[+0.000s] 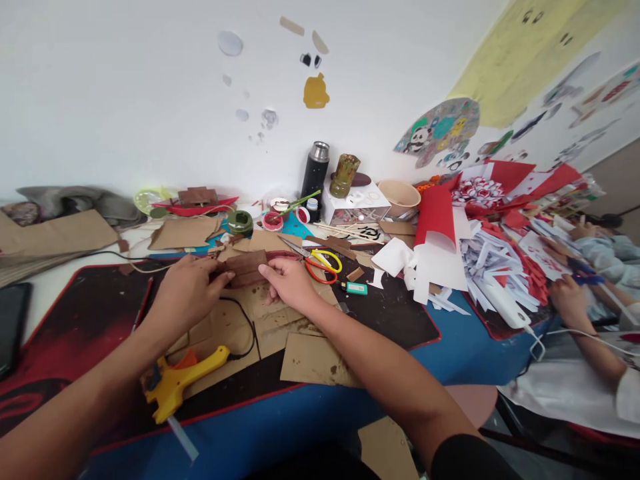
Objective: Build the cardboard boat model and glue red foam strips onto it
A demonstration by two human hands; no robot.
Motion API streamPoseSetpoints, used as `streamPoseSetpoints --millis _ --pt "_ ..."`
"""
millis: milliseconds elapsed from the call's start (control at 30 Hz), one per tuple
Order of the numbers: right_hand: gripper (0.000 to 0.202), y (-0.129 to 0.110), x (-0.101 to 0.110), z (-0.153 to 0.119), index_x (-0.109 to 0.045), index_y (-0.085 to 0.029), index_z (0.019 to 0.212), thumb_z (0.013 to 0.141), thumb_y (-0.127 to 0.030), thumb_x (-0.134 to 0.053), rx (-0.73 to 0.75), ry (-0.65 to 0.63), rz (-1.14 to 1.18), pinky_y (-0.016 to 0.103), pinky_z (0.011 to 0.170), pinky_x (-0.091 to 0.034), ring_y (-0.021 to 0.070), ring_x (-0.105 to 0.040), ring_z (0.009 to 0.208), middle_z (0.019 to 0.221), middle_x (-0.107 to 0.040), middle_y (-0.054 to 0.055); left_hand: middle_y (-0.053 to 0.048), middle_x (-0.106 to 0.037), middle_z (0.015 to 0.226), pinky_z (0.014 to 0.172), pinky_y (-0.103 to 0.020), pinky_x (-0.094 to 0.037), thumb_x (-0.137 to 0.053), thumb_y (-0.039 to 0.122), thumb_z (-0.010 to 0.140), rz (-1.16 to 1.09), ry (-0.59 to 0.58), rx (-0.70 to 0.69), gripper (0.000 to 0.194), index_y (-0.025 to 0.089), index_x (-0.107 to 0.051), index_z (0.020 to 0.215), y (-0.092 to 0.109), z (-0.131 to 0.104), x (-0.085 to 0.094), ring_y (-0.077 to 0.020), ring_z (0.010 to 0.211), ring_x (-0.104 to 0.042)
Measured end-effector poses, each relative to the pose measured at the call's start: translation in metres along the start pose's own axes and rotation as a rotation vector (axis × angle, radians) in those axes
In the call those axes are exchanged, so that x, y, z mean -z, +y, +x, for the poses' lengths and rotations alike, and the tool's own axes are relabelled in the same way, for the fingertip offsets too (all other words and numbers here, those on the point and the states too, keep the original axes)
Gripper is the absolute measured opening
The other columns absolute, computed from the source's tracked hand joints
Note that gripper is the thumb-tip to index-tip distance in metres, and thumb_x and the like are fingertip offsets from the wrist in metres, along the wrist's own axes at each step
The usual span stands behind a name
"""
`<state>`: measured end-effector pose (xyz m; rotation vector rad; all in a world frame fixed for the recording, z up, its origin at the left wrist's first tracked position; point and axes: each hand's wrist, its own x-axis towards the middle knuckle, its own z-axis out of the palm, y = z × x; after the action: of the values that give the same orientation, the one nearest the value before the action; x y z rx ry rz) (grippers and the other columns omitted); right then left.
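Observation:
Between my two hands is a small brown-painted cardboard piece (244, 268), shaped like a low box or roof. My left hand (186, 285) grips its left end, thumb in front and fingers behind. At its right end my right hand (289, 283) pinches it, with the lower fingers curled. Pieces of stained flat cardboard (270, 327) lie beneath. Scissors (324, 265) with yellow and orange handles rest just beyond my right hand. A yellow glue gun (187, 380) lies close to my left forearm, its glue stick pointing toward me.
A teal lighter (356, 288) lies right of the scissors. Behind stand a black thermos (316, 170), paint jars (241, 223) and a red model boat (197, 203). A phone (13, 327) is far left. White paper strips (487, 267) and another person's hand (570, 303) are at right.

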<state>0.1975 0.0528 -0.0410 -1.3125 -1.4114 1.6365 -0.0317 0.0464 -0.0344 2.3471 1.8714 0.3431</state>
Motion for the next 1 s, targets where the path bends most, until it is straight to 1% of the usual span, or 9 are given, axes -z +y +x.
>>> streamPoseSetpoints --millis 133,233,433,567,633,733,867,933,1000 --pt "0.020 0.000 0.001 -0.002 -0.061 -0.022 0.093 0.112 -0.026 -0.065 0.030 -0.017 0.012 0.018 0.045 -0.046 0.0126 -0.063 0.042 0.048 -0.057 -0.011 -0.018 -0.083 0.095 0.094 -0.054 -0.054 -0.045 0.047 0.099 0.013 0.008 -0.031 0.044 0.023 -0.079 0.085 -0.003 -0.001 0.000 -0.0403 0.098 -0.070" --pt "0.023 0.002 0.000 -0.001 -0.060 -0.022 0.089 0.110 -0.025 -0.068 0.066 0.008 -0.042 0.018 0.043 -0.042 0.0118 -0.059 0.039 0.045 -0.052 -0.012 -0.018 -0.083 0.094 0.094 -0.056 -0.053 -0.045 0.047 0.100 0.017 0.033 -0.045 0.044 0.022 -0.080 0.087 -0.004 -0.002 -0.003 -0.0415 0.099 -0.069" --pt "0.020 0.008 0.000 0.002 -0.062 -0.022 0.091 0.110 -0.024 -0.066 0.084 0.015 -0.066 0.019 0.041 -0.040 0.0132 -0.056 0.038 0.043 -0.051 -0.011 -0.017 -0.087 0.108 0.102 -0.056 -0.051 -0.045 0.052 0.103 -0.046 0.067 -0.101 0.050 0.021 -0.084 0.097 -0.009 -0.003 -0.013 -0.0392 0.109 -0.073" --pt "0.021 0.009 -0.001 0.004 -0.061 -0.022 0.090 0.110 -0.026 -0.065 0.086 0.007 -0.056 0.020 0.041 -0.038 0.0132 -0.055 0.038 0.044 -0.052 -0.011 -0.018 -0.086 0.113 0.110 -0.061 -0.048 -0.048 0.053 0.102 -0.085 0.106 -0.086 0.047 0.022 -0.083 0.095 -0.014 0.002 -0.018 -0.0412 0.118 -0.070" --pt "0.022 0.008 -0.002 0.004 -0.060 -0.023 0.089 0.110 -0.026 -0.065 0.079 -0.001 -0.050 0.019 0.041 -0.039 0.0126 -0.055 0.038 0.044 -0.053 -0.011 -0.018 -0.085 0.113 0.109 -0.058 -0.050 -0.050 0.052 0.101 -0.112 0.110 -0.075 0.044 0.022 -0.082 0.096 -0.015 0.003 -0.018 -0.0397 0.118 -0.070" --pt "0.021 0.007 -0.002 0.003 -0.059 -0.023 0.092 0.111 -0.030 -0.066 0.060 -0.003 -0.034 0.019 0.041 -0.039 0.0124 -0.055 0.038 0.045 -0.053 -0.011 -0.016 -0.084 0.106 0.101 -0.053 -0.054 -0.050 0.054 0.101 -0.148 0.101 -0.058 0.044 0.022 -0.081 0.098 -0.014 0.001 -0.016 -0.0380 0.110 -0.070" --pt "0.022 0.004 0.004 0.002 -0.065 -0.021 0.101 0.111 -0.041 -0.066 0.061 0.013 0.036 0.019 0.043 -0.040 0.0123 -0.056 0.038 0.045 -0.053 -0.011 -0.015 -0.081 0.092 0.093 -0.051 -0.055 -0.051 0.057 0.097 -0.168 0.065 -0.063 0.044 0.025 -0.079 0.086 -0.008 -0.003 -0.008 -0.0394 0.103 -0.069" --pt "0.024 0.003 0.007 0.003 -0.069 -0.020 0.104 0.111 -0.042 -0.066 0.089 0.050 0.057 0.019 0.043 -0.039 0.0116 -0.054 0.037 0.045 -0.053 -0.011 -0.014 -0.081 0.089 0.091 -0.051 -0.055 -0.052 0.059 0.095 -0.175 0.043 -0.072 0.044 0.026 -0.078 0.080 -0.003 -0.005 -0.003 -0.0392 0.102 -0.069" --pt "0.024 0.003 0.010 0.005 -0.070 -0.019 0.099 0.110 -0.040 -0.067 0.114 0.083 0.052 0.019 0.044 -0.038 0.0110 -0.052 0.037 0.045 -0.052 -0.011 -0.013 -0.081 0.089 0.091 -0.050 -0.055 -0.049 0.060 0.095 -0.190 0.020 -0.074 0.045 0.028 -0.077 0.078 0.000 -0.005 0.002 -0.0387 0.103 -0.069"
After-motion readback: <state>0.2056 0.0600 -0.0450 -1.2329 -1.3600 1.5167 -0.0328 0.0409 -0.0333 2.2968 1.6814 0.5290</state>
